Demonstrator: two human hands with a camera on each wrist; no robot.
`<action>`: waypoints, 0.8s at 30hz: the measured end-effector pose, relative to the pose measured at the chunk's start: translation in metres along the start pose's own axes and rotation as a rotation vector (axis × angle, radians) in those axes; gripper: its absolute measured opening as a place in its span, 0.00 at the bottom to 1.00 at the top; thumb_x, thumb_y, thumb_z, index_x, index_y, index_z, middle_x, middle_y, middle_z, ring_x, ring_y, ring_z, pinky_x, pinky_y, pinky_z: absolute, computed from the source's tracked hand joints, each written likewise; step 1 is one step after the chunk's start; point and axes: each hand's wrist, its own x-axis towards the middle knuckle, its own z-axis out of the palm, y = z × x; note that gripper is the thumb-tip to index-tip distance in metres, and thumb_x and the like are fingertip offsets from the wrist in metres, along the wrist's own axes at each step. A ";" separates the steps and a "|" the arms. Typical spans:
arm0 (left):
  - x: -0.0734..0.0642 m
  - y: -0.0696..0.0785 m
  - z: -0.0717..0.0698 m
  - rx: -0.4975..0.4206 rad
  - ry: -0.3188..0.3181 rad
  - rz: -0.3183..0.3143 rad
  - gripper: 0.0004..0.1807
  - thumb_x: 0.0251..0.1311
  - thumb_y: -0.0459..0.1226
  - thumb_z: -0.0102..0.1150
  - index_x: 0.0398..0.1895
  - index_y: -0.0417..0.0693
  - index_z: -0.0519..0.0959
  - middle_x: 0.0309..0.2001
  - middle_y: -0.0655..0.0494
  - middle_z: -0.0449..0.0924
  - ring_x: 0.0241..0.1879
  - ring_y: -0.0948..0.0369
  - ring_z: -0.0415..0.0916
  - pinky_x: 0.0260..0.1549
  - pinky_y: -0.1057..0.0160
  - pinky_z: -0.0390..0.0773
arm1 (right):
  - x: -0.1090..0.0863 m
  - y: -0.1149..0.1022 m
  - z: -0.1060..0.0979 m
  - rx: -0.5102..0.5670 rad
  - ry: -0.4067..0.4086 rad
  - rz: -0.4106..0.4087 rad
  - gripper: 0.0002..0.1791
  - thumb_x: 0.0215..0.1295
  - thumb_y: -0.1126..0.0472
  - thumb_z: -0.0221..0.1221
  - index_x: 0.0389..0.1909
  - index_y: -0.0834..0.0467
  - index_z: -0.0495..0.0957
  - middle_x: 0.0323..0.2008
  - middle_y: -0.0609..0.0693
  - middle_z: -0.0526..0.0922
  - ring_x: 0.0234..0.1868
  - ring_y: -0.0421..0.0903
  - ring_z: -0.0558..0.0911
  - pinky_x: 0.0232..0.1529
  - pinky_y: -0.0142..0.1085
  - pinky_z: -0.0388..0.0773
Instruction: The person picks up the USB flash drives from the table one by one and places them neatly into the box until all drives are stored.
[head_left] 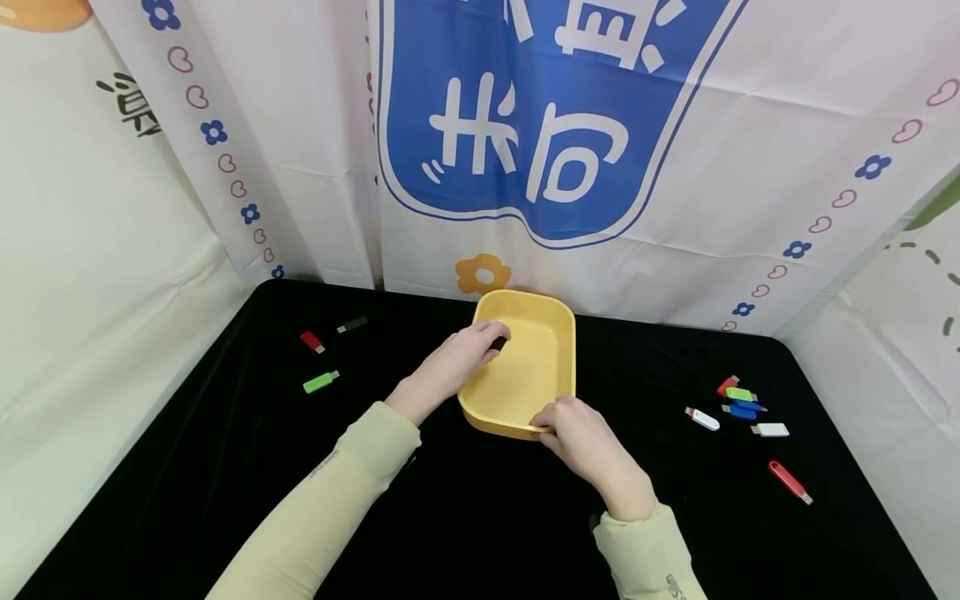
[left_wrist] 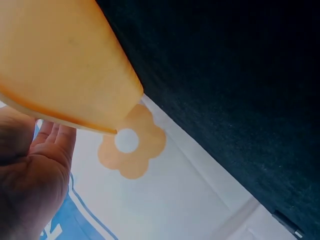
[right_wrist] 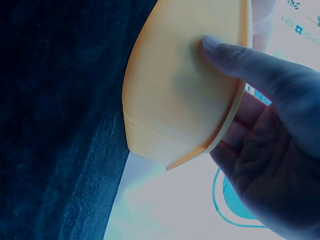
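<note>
table covered in black velvety cloth [head_left: 465, 525]: loose sticks on both sides. yellow rounded-rectangular tray, likely plastic [head_left: 525, 367], sits mid-table near the back edge; can't tell if fully flat down. visible tray floor holds no sticks; the bit behind the left hand is hidden. right hand [head_left: 588, 446] grasps the near right corner, thumb on the outer wall, fingers over the rim. left hand [head_left: 461, 358] is over the left rim, fingers pinching something. outside the tray, right side: long red usb stick [head_left: 789, 481] lying apart, plus a bunch of white, blue, green and red usb sticks [head_left: 742, 409]. left side: green usb stick [head_left: 321, 382], red usb stick [head_left: 312, 342], dark usb stick [head_left: 352, 324], none touching. smallest: partly hidden small black object [head_left: 498, 343] in the left fingers, probably another stick, not set down yet. my read: partway, tray handling unfinished.
</note>
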 end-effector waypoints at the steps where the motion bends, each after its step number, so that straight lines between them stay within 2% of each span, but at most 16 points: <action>1: 0.001 0.000 0.000 0.013 -0.006 0.006 0.19 0.87 0.40 0.69 0.73 0.63 0.80 0.66 0.58 0.89 0.56 0.58 0.90 0.53 0.56 0.92 | 0.001 0.002 0.001 0.001 -0.004 0.001 0.17 0.73 0.68 0.79 0.31 0.41 0.92 0.31 0.38 0.88 0.37 0.38 0.81 0.41 0.39 0.82; 5: 0.006 0.002 0.000 0.056 -0.031 0.031 0.15 0.88 0.41 0.67 0.70 0.60 0.80 0.65 0.57 0.89 0.50 0.58 0.89 0.50 0.59 0.91 | 0.005 0.021 0.016 0.001 -0.008 -0.005 0.17 0.74 0.65 0.79 0.31 0.38 0.92 0.32 0.34 0.88 0.37 0.35 0.81 0.41 0.38 0.81; 8: 0.011 0.003 0.001 0.074 -0.048 0.063 0.12 0.88 0.39 0.67 0.66 0.57 0.79 0.61 0.56 0.88 0.46 0.58 0.87 0.47 0.60 0.89 | 0.006 0.030 0.025 -0.044 -0.009 -0.013 0.17 0.74 0.63 0.80 0.31 0.35 0.92 0.32 0.31 0.87 0.37 0.33 0.81 0.41 0.36 0.81; 12: 0.016 0.005 0.000 0.125 -0.052 0.117 0.11 0.85 0.36 0.70 0.61 0.54 0.78 0.55 0.56 0.88 0.44 0.59 0.84 0.46 0.61 0.88 | 0.006 0.033 0.030 -0.071 0.013 -0.012 0.20 0.71 0.64 0.81 0.29 0.32 0.91 0.30 0.28 0.84 0.37 0.32 0.80 0.42 0.35 0.81; 13: 0.018 0.006 0.000 0.146 -0.049 0.126 0.12 0.84 0.36 0.71 0.60 0.54 0.79 0.54 0.56 0.88 0.44 0.60 0.84 0.46 0.62 0.87 | 0.004 0.023 0.021 -0.088 0.017 -0.024 0.18 0.72 0.65 0.81 0.30 0.36 0.92 0.30 0.31 0.86 0.38 0.34 0.81 0.43 0.36 0.82; 14: 0.019 0.006 0.000 0.167 -0.046 0.134 0.12 0.83 0.36 0.72 0.59 0.54 0.79 0.52 0.56 0.88 0.45 0.60 0.84 0.46 0.62 0.87 | 0.003 0.023 0.021 -0.079 0.027 -0.032 0.18 0.71 0.65 0.81 0.30 0.36 0.92 0.30 0.32 0.85 0.37 0.35 0.81 0.42 0.36 0.81; 19: 0.028 0.003 0.003 0.237 -0.026 0.126 0.10 0.82 0.37 0.74 0.55 0.54 0.81 0.47 0.57 0.90 0.40 0.60 0.83 0.44 0.61 0.88 | 0.002 0.017 0.014 -0.040 0.025 -0.046 0.16 0.72 0.66 0.80 0.31 0.40 0.93 0.31 0.35 0.88 0.38 0.37 0.82 0.42 0.39 0.83; 20: 0.030 0.002 0.004 0.246 -0.020 0.120 0.10 0.81 0.37 0.74 0.54 0.54 0.81 0.47 0.57 0.90 0.39 0.60 0.83 0.45 0.59 0.88 | 0.004 0.025 0.021 -0.018 0.021 -0.031 0.17 0.72 0.65 0.80 0.31 0.37 0.92 0.31 0.33 0.87 0.37 0.35 0.81 0.41 0.39 0.82; 24: 0.034 -0.002 0.007 0.310 -0.014 0.077 0.10 0.79 0.40 0.77 0.52 0.58 0.82 0.47 0.61 0.93 0.41 0.62 0.86 0.56 0.54 0.88 | 0.003 0.020 0.016 -0.006 0.011 -0.030 0.16 0.74 0.65 0.80 0.32 0.38 0.93 0.32 0.35 0.88 0.37 0.36 0.82 0.41 0.39 0.82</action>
